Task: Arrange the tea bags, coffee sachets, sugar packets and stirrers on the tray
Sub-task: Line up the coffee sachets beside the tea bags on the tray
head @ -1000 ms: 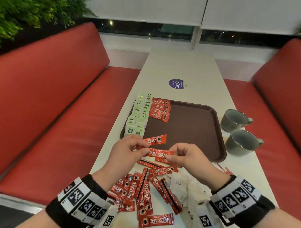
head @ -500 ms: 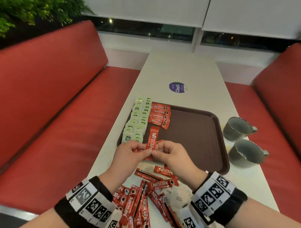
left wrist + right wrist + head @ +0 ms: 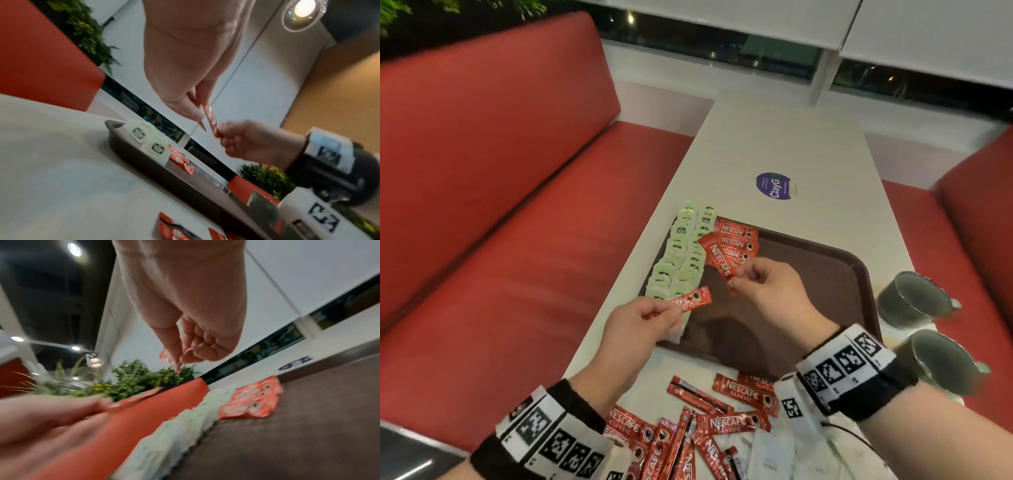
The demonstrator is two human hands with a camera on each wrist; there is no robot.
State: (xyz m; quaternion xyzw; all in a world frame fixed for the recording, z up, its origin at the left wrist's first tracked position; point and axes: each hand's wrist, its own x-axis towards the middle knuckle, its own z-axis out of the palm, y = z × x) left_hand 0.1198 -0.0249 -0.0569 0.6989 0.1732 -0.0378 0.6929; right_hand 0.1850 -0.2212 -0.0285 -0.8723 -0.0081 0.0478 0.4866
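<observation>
Tea bags done, coffee sachets partway, sugar and stirrers not started.
Tea bags (image 3: 681,257) and a few sachets (image 3: 736,240) line the tray (image 3: 825,291) upper left; right hand (image 3: 770,291) and left hand (image 3: 640,329) each pinch one sachet; loose sachets (image 3: 722,421) and sugar packets (image 3: 774,452) sit on the counter (image 3: 808,144), lower frame.

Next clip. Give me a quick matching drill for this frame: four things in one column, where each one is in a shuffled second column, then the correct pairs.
Things
1. green tea bags
2. two mugs
3. loose coffee sachets
4. round purple sticker

Places
A. on the table beyond the tray's far edge
B. in rows along the tray's left side
C. on the table right of the tray
D. heaped on the table on the near side of the tray

Pairs: 1-B, 2-C, 3-D, 4-A
</observation>
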